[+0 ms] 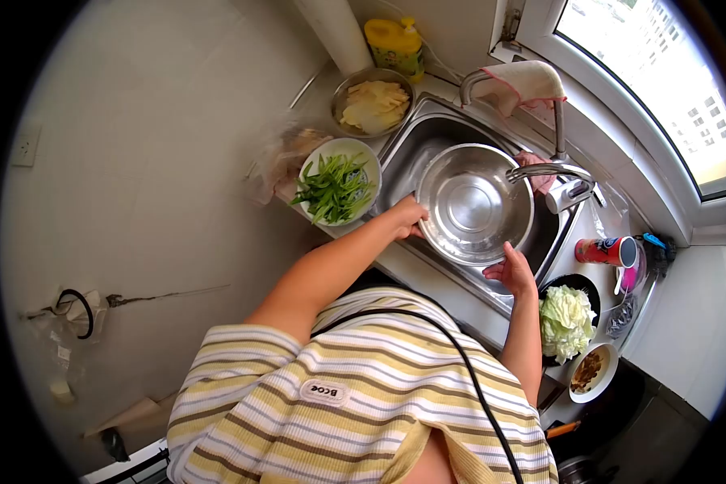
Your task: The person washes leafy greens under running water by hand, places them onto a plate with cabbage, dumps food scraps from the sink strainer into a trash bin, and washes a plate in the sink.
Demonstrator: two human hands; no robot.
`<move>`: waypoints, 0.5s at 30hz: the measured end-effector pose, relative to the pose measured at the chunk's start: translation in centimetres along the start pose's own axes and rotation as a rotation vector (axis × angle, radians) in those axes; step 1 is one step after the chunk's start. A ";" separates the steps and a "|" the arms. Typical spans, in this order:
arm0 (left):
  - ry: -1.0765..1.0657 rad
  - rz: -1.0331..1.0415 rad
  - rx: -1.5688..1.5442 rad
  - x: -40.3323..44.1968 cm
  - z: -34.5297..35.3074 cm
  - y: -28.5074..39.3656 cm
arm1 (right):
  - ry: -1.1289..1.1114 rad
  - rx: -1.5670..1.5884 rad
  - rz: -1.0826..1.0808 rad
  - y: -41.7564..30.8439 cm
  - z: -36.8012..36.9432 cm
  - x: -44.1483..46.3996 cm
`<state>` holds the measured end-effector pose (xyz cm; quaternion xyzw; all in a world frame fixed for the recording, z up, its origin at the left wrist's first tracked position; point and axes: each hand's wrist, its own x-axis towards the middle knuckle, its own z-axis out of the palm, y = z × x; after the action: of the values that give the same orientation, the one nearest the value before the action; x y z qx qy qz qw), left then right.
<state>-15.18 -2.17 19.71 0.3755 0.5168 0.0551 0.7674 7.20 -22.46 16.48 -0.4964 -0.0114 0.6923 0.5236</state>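
A round metal basin [469, 206] is held over the steel sink [403, 157], beneath the faucet [540, 171]. Its inside looks wet and holds no food. My left hand [409, 218] grips the basin's left rim, the fingers curled round it. At the lower right rim is my right hand [510, 271], with the thumb on the rim and the fingers beneath the side. Left of the sink, a white bowl [372, 171] holds cut green leaves [335, 189].
Behind the green leaves are a bowl of pale slices [373, 106] and a yellow bottle [395, 47]. To the right stand a red can [605, 251], a cabbage [567, 324] in a dark pan and a bowl of brown pieces [589, 372]. A cloth [524, 83] hangs on the faucet pipe.
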 end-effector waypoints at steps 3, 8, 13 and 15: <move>-0.125 -0.026 0.099 2.0 0.0 -0.8 | 0.175 0.011 -0.037 1.7 0.7 -0.4; -0.041 0.311 0.564 3.2 -3.9 -0.7 | 0.507 -0.083 -0.041 2.5 3.0 -4.3; 0.325 0.603 0.969 -0.9 -15.9 4.9 | 0.811 -0.378 -0.186 4.6 5.7 -6.2; 0.557 0.688 1.121 -0.3 -21.1 5.0 | 0.948 -0.484 -0.300 4.7 8.1 -6.5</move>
<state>-31.40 12.20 19.27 0.8272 0.4962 0.1143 0.2375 -2.06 -25.28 22.50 -0.8529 -0.0038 0.2885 0.4351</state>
